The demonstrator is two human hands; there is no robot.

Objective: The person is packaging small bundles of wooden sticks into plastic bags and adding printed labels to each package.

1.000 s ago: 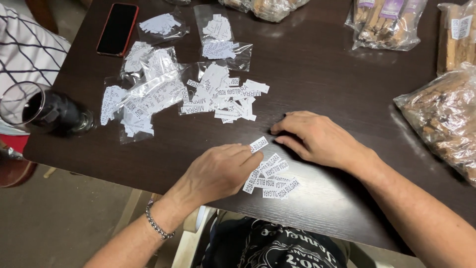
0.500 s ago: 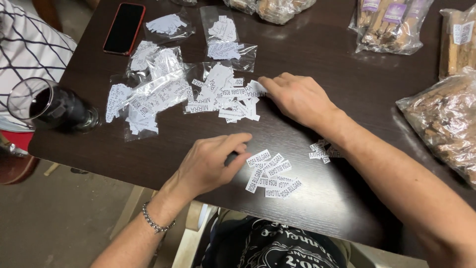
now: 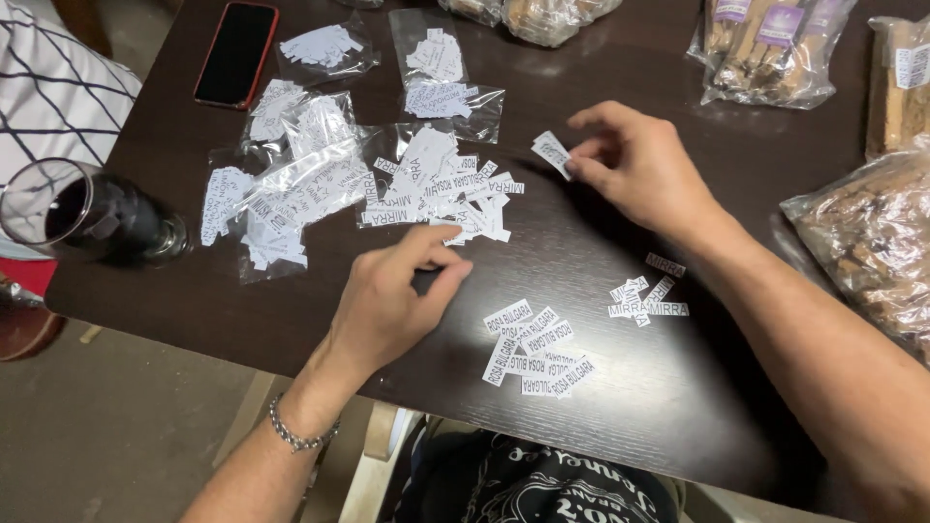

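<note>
My right hand (image 3: 644, 174) pinches a small white paper label (image 3: 552, 153) between thumb and fingers, lifted just right of the big loose heap of labels (image 3: 436, 189) in the table's middle. My left hand (image 3: 392, 300) rests on the dark table (image 3: 601, 232) with fingers curled and slightly apart, holding nothing, its fingertips near the heap's lower edge. A sorted stack of labels (image 3: 538, 349) lies near the front edge, right of my left hand. A smaller cluster of labels (image 3: 644, 295) lies under my right forearm.
Clear plastic bags with more labels (image 3: 281, 184) lie at the left and back. A phone (image 3: 237, 53) sits at the far left, a glass of dark drink (image 3: 87, 213) at the left edge. Bags of brown sticks and pieces (image 3: 872, 232) line the right and back.
My right hand moved from the front stack up to the heap, left a small cluster of labels on the right, and now holds one label. My left hand shifted slightly toward the heap.
</note>
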